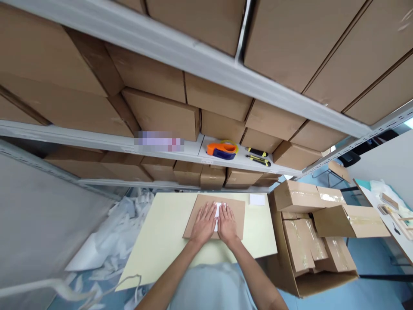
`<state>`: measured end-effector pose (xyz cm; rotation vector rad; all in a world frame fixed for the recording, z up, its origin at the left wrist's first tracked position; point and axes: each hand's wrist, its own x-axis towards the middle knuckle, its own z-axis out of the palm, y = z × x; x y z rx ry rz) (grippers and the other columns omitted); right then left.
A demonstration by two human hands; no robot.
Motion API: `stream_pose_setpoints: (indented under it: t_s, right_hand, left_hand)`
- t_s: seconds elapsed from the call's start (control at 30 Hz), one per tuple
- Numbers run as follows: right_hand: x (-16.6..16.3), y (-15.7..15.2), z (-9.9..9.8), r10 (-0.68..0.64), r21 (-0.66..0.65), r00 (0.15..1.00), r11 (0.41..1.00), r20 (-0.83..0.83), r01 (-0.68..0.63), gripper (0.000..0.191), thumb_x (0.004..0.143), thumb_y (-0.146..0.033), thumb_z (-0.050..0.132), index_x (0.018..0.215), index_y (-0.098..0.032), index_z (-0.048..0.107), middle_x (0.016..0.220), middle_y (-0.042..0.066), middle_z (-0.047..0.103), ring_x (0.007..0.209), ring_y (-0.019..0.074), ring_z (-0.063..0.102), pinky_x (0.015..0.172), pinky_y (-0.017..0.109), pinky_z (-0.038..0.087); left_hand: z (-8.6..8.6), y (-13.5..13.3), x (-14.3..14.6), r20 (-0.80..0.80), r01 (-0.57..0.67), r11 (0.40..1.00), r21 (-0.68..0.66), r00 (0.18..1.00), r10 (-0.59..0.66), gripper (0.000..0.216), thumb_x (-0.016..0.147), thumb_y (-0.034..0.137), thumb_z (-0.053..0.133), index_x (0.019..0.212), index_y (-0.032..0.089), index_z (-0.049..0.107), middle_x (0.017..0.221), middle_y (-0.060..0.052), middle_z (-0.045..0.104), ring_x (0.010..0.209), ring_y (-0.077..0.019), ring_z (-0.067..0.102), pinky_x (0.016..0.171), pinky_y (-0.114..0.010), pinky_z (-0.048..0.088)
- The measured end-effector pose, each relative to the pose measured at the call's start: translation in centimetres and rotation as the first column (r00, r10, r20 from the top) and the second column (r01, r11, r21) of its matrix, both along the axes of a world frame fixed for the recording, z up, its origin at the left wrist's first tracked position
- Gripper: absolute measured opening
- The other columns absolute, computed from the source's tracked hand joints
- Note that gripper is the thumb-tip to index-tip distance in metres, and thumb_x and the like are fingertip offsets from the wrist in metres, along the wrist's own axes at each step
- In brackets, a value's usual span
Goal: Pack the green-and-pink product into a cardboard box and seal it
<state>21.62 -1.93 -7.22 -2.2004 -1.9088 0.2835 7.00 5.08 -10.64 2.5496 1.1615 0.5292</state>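
A flat brown cardboard box (238,217) lies on the pale yellow table (161,237). On its top is a white label (216,224), partly covered by my fingers. My left hand (204,223) rests flat on the box at the label's left side, fingers stretched out. From the right, my right hand (226,221) presses flat against the label and box, its fingers also extended. Neither hand grips anything. At the table's back right corner lies a small white stack of labels or paper (257,199).
Shelves full of cardboard boxes rise ahead. An orange and blue tape dispenser (222,150) and two yellow-black box cutters (258,156) lie on the shelf (190,148). A large open carton (284,258) holding taped boxes stands right. White packing scraps (106,237) heap up left.
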Motion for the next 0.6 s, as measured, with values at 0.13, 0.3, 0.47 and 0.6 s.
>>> stream_pose_setpoints:
  t_s: [0.13, 0.3, 0.47, 0.6]
  right_hand:
    - [2.1, 3.1, 2.6, 0.068, 0.186, 0.996, 0.98, 0.05, -0.077, 0.053, 0.113, -0.026, 0.046, 0.164, -0.019, 0.06, 0.165, 0.017, 0.062, 0.16, 0.0304, 0.052, 0.138, 0.056, 0.034]
    - [6.5, 13.3, 13.3, 0.095, 0.487, 0.989, 0.862, 0.114, -0.139, 0.058, 0.114, -0.03, 0.04, 0.168, -0.012, 0.05, 0.162, 0.024, 0.059, 0.155, 0.0349, 0.052, 0.126, 0.058, 0.048]
    - [7.4, 22.7, 21.6, 0.112, 0.5, 0.976, 0.844, 0.187, -0.193, 0.057, 0.109, -0.031, 0.046, 0.159, -0.005, 0.054, 0.153, 0.027, 0.063, 0.142, 0.0358, 0.059, 0.12, 0.053, 0.051]
    - [6.4, 26.1, 22.2, 0.023, 0.343, 0.969, 0.933, 0.245, -0.108, 0.052, 0.101, -0.03, 0.064, 0.147, -0.006, 0.064, 0.141, 0.026, 0.071, 0.133, 0.0366, 0.067, 0.116, 0.049, 0.052]
  left_hand:
    - [1.1, 3.3, 1.1, 0.054, -0.018, 0.997, 0.072, 0.998, 0.014, 0.056, 0.109, 0.03, 0.041, 0.157, 0.021, 0.069, 0.168, -0.014, 0.06, 0.161, -0.0332, 0.052, 0.136, -0.058, 0.034]
    - [9.7, 12.2, 5.8, 0.293, -0.199, 0.959, 0.201, 0.947, 0.134, 0.061, 0.11, 0.03, 0.039, 0.165, 0.013, 0.058, 0.174, -0.017, 0.052, 0.165, -0.0352, 0.045, 0.137, -0.059, 0.033]
    - [17.3, 19.2, 9.0, 0.44, -0.343, 0.924, 0.17, 0.865, 0.24, 0.063, 0.104, 0.022, 0.041, 0.164, 0.01, 0.056, 0.173, -0.019, 0.053, 0.163, -0.0353, 0.049, 0.132, -0.056, 0.04]
    - [19.0, 21.3, 8.7, 0.458, -0.387, 0.897, 0.212, 0.85, 0.259, 0.067, 0.094, 0.014, 0.045, 0.159, 0.011, 0.061, 0.159, -0.021, 0.068, 0.15, -0.0346, 0.063, 0.123, -0.053, 0.052]
